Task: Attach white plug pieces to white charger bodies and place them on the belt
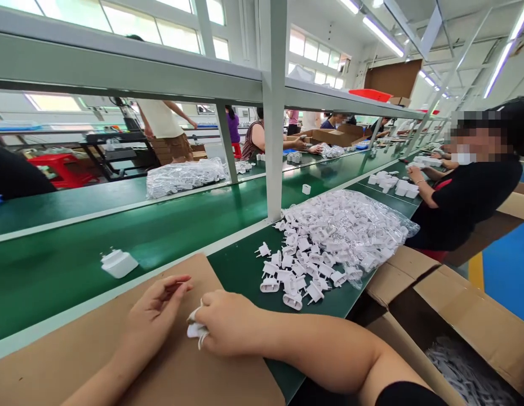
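Note:
My right hand point(230, 324) is closed around a small white plastic plug part point(196, 330), which pokes out between the fingers; the rest of it is hidden in my grip. To its left, my left hand point(156, 310) holds nothing, its fingers loosely curved and the thumb apart. Both hands are over a brown cardboard sheet point(76, 349). Beyond the right hand lie loose white plug parts point(293, 276), spilling from a clear plastic bag point(350, 225) full of them. One white plug adapter point(118, 263) with its pins showing sits on the green conveyor belt point(54, 282).
A white post point(274, 124) and shelf beam point(160, 73) stand over the belt. At lower right is an open cardboard box point(465, 293) with white parts inside. A co-worker in black point(469, 186) sits at right. Another filled bag point(186, 177) lies across the belt.

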Demonstrator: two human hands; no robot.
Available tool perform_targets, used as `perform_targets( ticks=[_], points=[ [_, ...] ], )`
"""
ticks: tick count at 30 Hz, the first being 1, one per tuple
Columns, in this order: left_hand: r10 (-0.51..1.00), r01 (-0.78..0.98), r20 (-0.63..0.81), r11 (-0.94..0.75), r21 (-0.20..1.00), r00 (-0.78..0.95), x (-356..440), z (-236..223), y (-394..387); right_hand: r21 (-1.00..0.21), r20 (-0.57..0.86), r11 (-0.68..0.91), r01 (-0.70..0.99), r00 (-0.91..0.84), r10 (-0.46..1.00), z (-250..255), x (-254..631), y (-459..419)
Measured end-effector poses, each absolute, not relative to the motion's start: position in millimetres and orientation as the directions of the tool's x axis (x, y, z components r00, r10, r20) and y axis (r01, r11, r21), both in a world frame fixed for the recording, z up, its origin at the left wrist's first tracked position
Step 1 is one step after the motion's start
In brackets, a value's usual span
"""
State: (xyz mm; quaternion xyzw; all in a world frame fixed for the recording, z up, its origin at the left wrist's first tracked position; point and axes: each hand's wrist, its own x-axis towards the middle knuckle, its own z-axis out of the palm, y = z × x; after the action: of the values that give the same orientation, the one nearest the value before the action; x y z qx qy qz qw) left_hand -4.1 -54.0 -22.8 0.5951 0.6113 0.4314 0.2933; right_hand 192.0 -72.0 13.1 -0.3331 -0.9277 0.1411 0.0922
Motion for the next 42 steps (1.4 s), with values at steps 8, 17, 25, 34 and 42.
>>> perform_targets(
  ticks=[8,17,25,34,42],
  points=[
    [0.997,0.429,0.066,-0.076,0.9,0.037,-8,-21,-52,-0.35,0.081,0.705,0.616,-0.73,0.678,1,186,-70],
    [0.985,0.442,0.112,-0.159,0.883,0.13,-8,-24,-50,-0.363,0.102,0.703,0.612,-0.723,0.683,0,188,-67],
    [0.984,0.455,0.107,-0.16,0.876,0.139,-5,-20,-52,-0.349,0.074,0.706,0.617,-0.732,0.677,1,189,-67],
    [0.975,0.439,0.151,-0.209,0.874,0.163,-5,-23,-51,-0.377,0.092,0.692,0.615,-0.719,0.689,0,190,-66],
    [0.972,0.389,0.164,-0.218,0.895,0.169,-2,-22,-48,-0.379,0.086,0.682,0.625,-0.71,0.699,1,191,-66]
  ],
)
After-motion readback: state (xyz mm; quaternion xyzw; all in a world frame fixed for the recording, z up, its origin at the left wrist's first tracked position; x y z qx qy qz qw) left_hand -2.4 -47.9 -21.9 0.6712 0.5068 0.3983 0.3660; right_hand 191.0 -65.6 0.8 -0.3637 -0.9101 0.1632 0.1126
